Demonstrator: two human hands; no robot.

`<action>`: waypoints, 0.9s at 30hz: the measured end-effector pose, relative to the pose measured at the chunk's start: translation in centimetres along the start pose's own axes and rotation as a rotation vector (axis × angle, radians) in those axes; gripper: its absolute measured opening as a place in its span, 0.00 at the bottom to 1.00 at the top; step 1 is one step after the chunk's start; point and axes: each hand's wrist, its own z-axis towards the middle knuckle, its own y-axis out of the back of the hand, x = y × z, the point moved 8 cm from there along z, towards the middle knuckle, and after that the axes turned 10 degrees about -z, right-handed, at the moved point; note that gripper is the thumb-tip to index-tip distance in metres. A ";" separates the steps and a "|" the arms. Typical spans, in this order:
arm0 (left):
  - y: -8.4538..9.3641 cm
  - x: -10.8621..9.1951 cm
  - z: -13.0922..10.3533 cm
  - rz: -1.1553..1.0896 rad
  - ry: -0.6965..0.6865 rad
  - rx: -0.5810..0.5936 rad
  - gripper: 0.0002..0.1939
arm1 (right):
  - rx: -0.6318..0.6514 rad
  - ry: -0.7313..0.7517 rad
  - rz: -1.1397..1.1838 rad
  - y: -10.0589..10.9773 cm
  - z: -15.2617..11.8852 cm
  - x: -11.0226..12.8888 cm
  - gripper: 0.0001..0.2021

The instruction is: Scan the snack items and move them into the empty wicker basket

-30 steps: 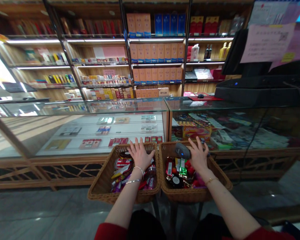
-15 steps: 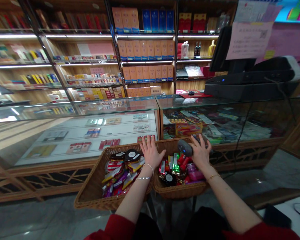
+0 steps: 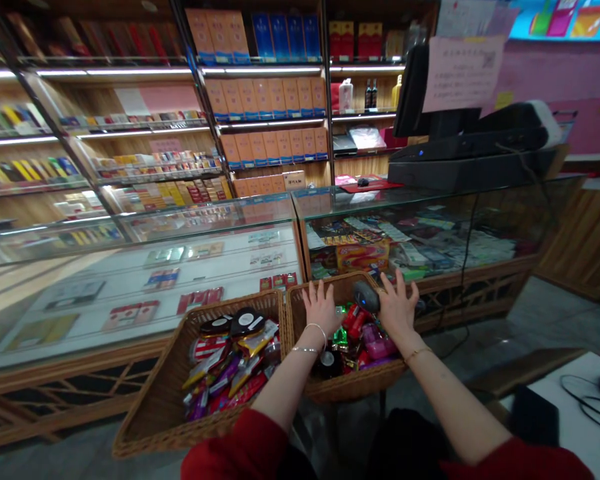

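My left hand (image 3: 323,312) reaches over the left part of the right wicker basket (image 3: 330,393), fingers spread, with nothing visible in it. Beneath and beside it lie wrapped snacks: a green packet (image 3: 340,337), red packets (image 3: 355,320) and a purple packet (image 3: 377,343). My right hand (image 3: 397,308) is at that basket's right rim, around a dark grey barcode scanner (image 3: 366,297) with a small blue light. Its grip underneath is partly hidden. To the left, another wicker basket (image 3: 145,407) holds colourful snack packets (image 3: 230,367) and round black-lidded packs (image 3: 247,322).
A glass display counter (image 3: 220,230) runs behind the baskets, with a monitor (image 3: 410,93) on top. Boxed goods (image 3: 273,97) fill the shelves beyond. At lower right, a white surface (image 3: 575,407) carries a dark flat object and cables.
My left hand has moved right, from the edge between the baskets to over the right basket. The scanner has kept with my right hand while the view turned right.
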 end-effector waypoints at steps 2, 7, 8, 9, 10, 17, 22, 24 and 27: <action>-1.5 -0.3 0.4 0.048 -0.027 0.123 0.45 | 0.024 -0.017 -0.009 -0.2 0.0 0.0 0.16; -4.7 -0.9 1.2 0.116 -0.086 0.311 0.42 | 0.051 -0.049 -0.020 -0.1 0.2 -0.2 0.16; -5.2 -1.0 1.3 0.123 -0.093 0.325 0.41 | 0.053 -0.055 -0.018 -0.1 0.2 -0.3 0.16; -5.6 -1.2 1.3 0.125 -0.107 0.330 0.40 | 0.056 -0.062 -0.016 -0.1 0.2 -0.3 0.15; -6.0 -1.4 1.4 0.125 -0.124 0.329 0.39 | 0.058 -0.067 -0.013 0.0 0.2 -0.4 0.15; -7.0 -2.2 0.7 0.119 -0.251 0.312 0.27 | 0.059 -0.087 0.011 -0.4 0.1 -0.8 0.16; -6.8 -1.9 0.8 0.103 -0.207 0.300 0.24 | 0.061 -0.108 0.044 -0.5 0.2 -1.0 0.17; -6.7 -2.1 0.9 0.090 -0.187 0.278 0.21 | 0.066 -0.112 0.047 -0.5 0.2 -1.0 0.17; -6.7 -2.3 1.1 0.094 -0.168 0.243 0.21 | 0.070 -0.118 0.051 -0.4 0.2 -1.0 0.18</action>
